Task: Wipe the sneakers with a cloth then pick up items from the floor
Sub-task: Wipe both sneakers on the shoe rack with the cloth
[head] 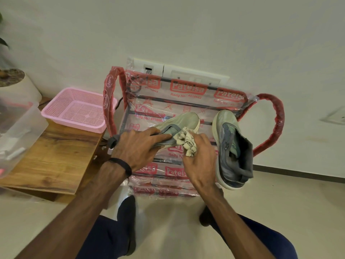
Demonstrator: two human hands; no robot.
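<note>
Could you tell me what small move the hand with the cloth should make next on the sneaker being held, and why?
Probably draw the cloth forward along the held sneaker toward its toe. The right hand has the cloth bunched against the shoe's collar, the left hand grips the heel end to steady it, and the pale toe area ahead lies uncovered. The second sneaker waits on the wrapped rack.

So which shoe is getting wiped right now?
The left sneaker: the left hand grips it while the right hand presses the cloth on it. The right sneaker sits untouched.
</note>
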